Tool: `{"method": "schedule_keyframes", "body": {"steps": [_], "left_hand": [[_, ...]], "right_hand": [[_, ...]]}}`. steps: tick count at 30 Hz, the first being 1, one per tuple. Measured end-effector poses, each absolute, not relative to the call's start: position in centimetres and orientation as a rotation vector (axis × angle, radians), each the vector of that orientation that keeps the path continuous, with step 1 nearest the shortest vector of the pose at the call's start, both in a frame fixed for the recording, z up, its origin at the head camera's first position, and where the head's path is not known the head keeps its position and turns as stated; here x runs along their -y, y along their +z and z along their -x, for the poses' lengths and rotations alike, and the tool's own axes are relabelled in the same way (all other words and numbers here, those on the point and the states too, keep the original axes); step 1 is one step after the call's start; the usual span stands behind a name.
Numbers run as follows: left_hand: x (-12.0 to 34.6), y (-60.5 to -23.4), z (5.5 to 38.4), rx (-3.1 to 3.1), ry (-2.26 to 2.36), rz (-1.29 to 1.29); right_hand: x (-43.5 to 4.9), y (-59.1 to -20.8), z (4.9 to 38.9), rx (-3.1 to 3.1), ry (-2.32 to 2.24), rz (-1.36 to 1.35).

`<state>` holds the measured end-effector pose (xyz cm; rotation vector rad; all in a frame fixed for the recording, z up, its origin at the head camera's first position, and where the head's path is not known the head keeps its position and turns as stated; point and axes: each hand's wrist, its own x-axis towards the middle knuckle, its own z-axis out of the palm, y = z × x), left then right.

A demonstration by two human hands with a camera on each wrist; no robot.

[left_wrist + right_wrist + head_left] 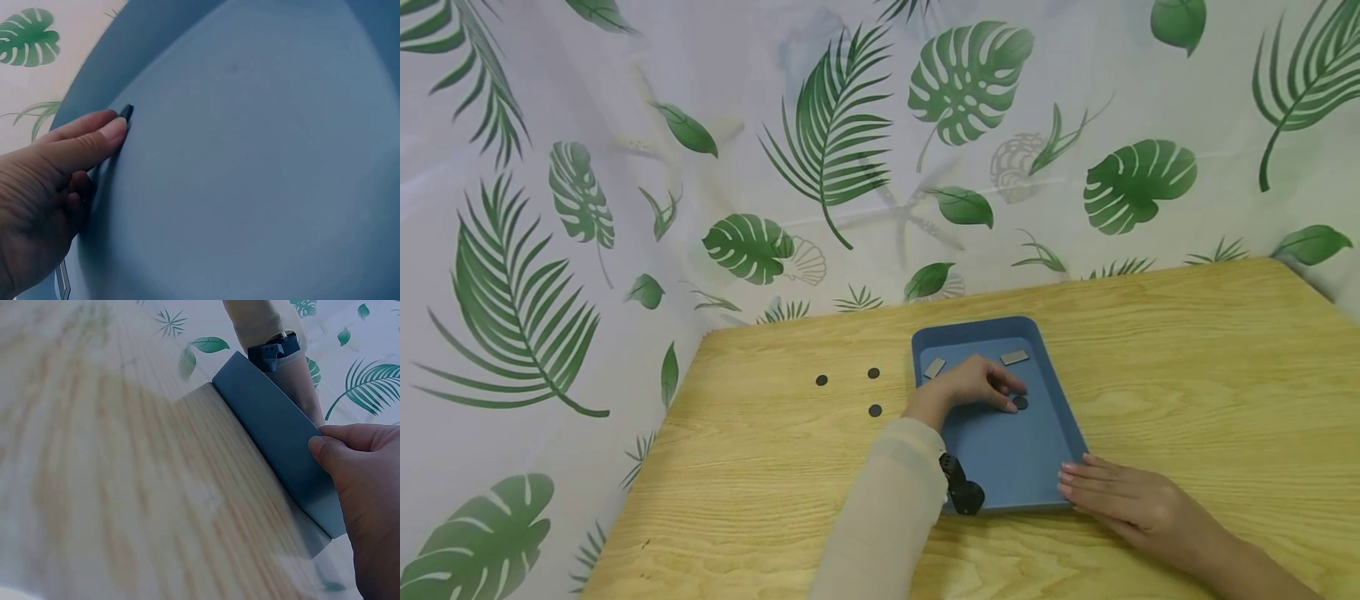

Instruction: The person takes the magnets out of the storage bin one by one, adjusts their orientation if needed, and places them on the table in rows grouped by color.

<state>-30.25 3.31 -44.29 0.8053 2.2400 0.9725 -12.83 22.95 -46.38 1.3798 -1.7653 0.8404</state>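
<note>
In the head view my left hand (970, 385) reaches into a blue tray (1000, 467). Its thumb and index finger pinch a small black disc (1020, 402), low over the tray's floor. The left wrist view shows this disc (127, 112) edge-on at the fingertips. My right hand (1150, 510) is at the tray's near right corner. In the right wrist view, that hand's thumb and a finger grip the rim of the tray wall (269, 431). Two grey rectangular pieces lie in the far part of the tray, one to the left (935, 367) and another to the right (1014, 357).
Three black discs lie on the wooden table (760, 492) left of the tray: a leftmost disc (822, 380), a far disc (873, 373) and a near disc (876, 411). A leaf-patterned curtain (865, 267) hangs behind the table. A black device (958, 485) is strapped to the left wrist.
</note>
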Motion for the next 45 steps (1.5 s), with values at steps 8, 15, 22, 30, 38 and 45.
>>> {"method": "schedule_keyframes", "body": {"steps": [8,15,22,30,38,45], "left_hand": [[-3.51,-44.13,30.32,-2.236,0.886,-0.893],[-3.55,-44.44,30.43,-2.234,0.890,-0.913],[-3.22,-44.76,30.52,-2.232,0.926,-0.894],[-3.43,-44.81,30.59,-2.217,0.878,-0.914],[-3.50,-44.89,30.47,-2.223,0.849,-0.941],[-3.32,-44.99,30.48,-2.230,0.844,-0.968]], "right_hand": [[-23.07,-46.56,12.72,1.783,0.843,-1.376],[-23.01,-46.37,12.65,1.763,0.848,-1.375],[-22.88,-46.11,12.63,1.742,0.867,-1.391],[-22.98,-46.21,12.65,1.774,0.855,-1.371],[-22.98,-46.26,12.69,1.765,0.854,-1.373],[-22.98,-46.30,12.72,1.772,0.843,-1.364]]}}
